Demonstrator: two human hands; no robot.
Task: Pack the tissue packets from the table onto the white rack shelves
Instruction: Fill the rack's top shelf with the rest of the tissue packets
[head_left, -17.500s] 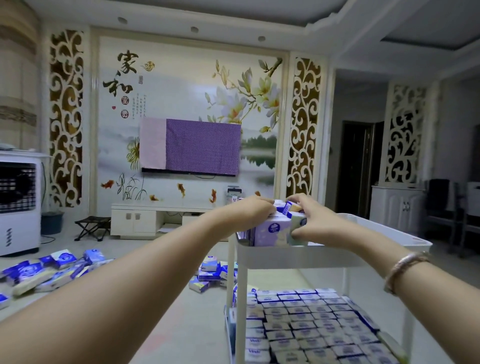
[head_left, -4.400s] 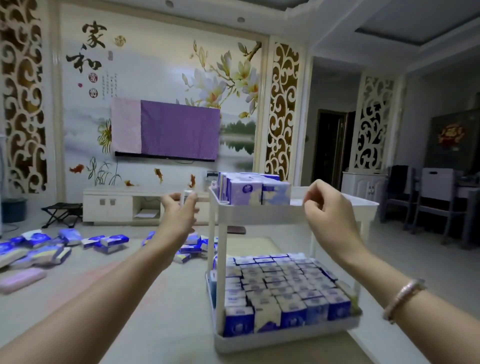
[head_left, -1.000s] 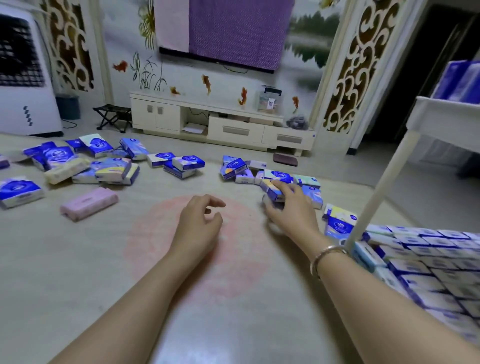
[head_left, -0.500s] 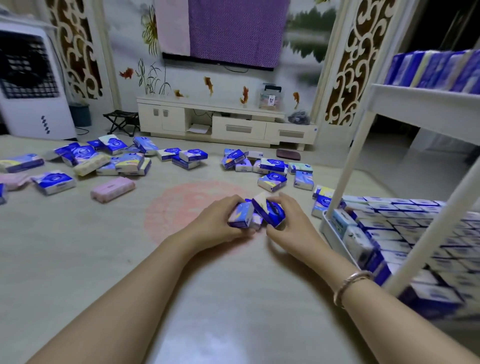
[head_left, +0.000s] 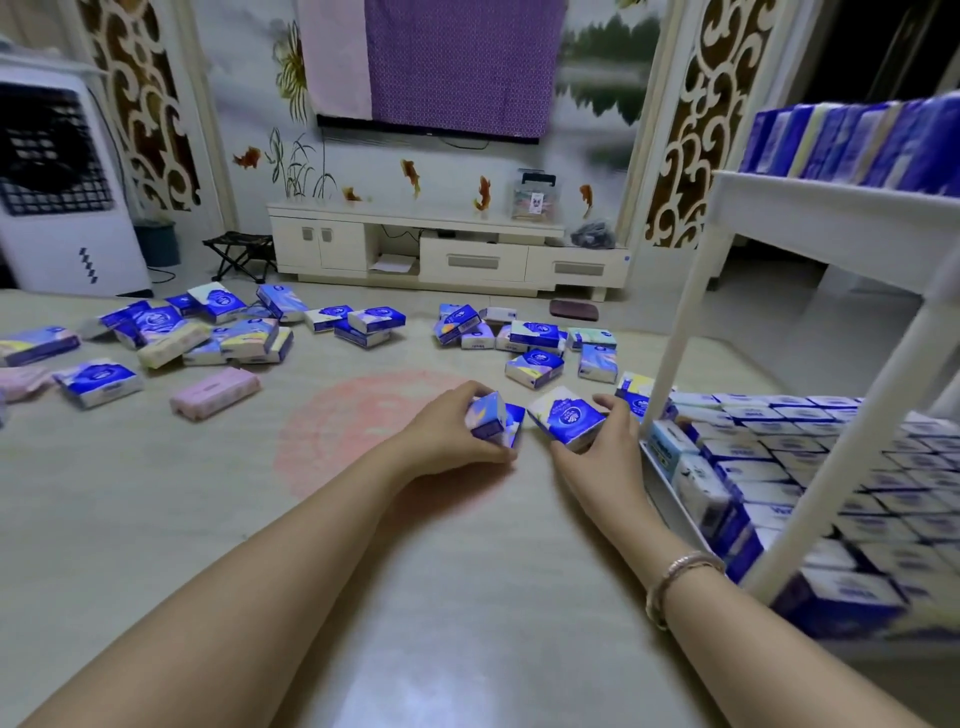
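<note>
My left hand (head_left: 447, 434) grips two small blue-and-white tissue packets (head_left: 493, 418) at the middle of the beige table (head_left: 208, 493). Right beside it, my right hand (head_left: 602, 452) holds another blue-and-white tissue packet (head_left: 566, 415), tilted. The two hands' packets are slightly apart. The white rack (head_left: 670, 353) stands at the right. Its lower shelf (head_left: 654, 483) is filled with rows of packets and its upper shelf (head_left: 831, 213) carries a row of upright packets.
Several loose tissue packets (head_left: 535, 366) lie scattered across the far side of the table, with a pink packet (head_left: 215, 389) at the left. Beyond the table are a white TV cabinet (head_left: 441, 249), a white air cooler (head_left: 62, 192) and a small folding stool (head_left: 241, 254).
Since a second ago my right hand picked up packets from the scattered pile and drew them toward me. My left hand took hold of some. The packets in the two hands have now separated slightly.
</note>
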